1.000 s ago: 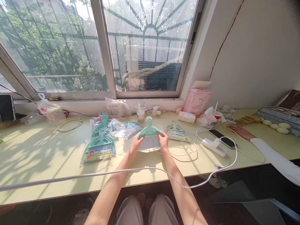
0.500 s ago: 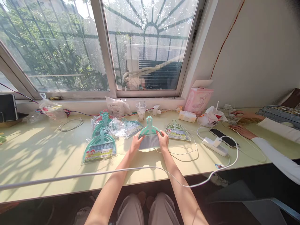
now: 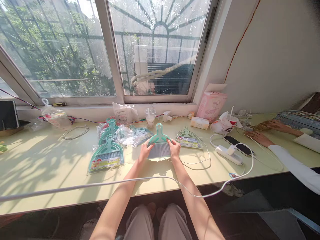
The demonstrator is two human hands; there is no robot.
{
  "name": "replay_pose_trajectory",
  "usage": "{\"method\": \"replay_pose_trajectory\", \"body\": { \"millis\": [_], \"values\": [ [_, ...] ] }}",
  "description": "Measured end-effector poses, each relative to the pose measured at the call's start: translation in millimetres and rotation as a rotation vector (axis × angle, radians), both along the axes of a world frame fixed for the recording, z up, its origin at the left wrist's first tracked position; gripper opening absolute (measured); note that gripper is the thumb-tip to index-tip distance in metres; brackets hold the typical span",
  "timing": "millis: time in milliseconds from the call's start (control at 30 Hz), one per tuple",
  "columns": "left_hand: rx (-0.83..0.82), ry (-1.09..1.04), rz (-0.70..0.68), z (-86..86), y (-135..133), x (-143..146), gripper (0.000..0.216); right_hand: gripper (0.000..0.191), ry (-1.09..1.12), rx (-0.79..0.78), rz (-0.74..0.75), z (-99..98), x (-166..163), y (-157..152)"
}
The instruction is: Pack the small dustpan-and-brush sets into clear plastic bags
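Note:
A small teal brush with grey bristles lies on the pale yellow table, straight ahead of me. My left hand grips its left edge and my right hand grips its right edge, fingers curled round it. To the left lies a packaged teal dustpan-and-brush set, with more sets in clear bags behind it. Another packaged set lies just right of my right hand.
A white cable runs across the table's front edge to a power strip and a phone. Another person's hands rest at the far right. A pink box, a cup and bags line the window sill.
My hands and the brush have stayed put. The other person's second hand has come onto the table at the far right.

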State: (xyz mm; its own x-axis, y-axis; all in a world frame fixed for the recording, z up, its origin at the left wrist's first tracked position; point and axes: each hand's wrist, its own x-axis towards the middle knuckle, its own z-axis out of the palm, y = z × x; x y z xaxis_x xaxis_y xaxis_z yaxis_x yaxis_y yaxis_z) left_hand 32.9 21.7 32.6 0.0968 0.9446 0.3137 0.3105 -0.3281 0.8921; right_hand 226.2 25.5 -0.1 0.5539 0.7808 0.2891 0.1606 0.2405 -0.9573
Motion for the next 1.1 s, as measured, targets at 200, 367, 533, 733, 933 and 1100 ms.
{"method": "replay_pose_trajectory", "body": {
  "millis": [200, 367, 533, 733, 933, 1100],
  "values": [
    [0.034, 0.023, -0.014, 3.4, -4, -1, 0.022, 0.055, -0.179, -0.09, -0.081, 6.5, -7, -9],
    [0.073, 0.052, -0.093, 5.1, -12, 0, 0.026, 0.065, -0.284, 0.022, -0.057, 18.3, -11, -20],
    [0.082, 0.041, -0.119, 6.3, -16, 2, 0.03, 0.069, -0.037, 0.028, 0.0, 20.9, -7, -20],
    [0.098, 0.034, -0.146, 6.7, -16, 4, 0.033, 0.061, 0.112, 0.1, 0.0, 11.2, -6, -11],
    [0.094, 0.022, -0.157, 4.8, -15, 3, 0.03, 0.06, 0.092, 0.104, -0.07, 4.9, -7, -6],
    [0.085, -0.052, -0.155, -4.5, -9, 4, 0.032, 0.057, 0.014, 0.122, -0.032, 11.1, -8, -14]
  ]
}}
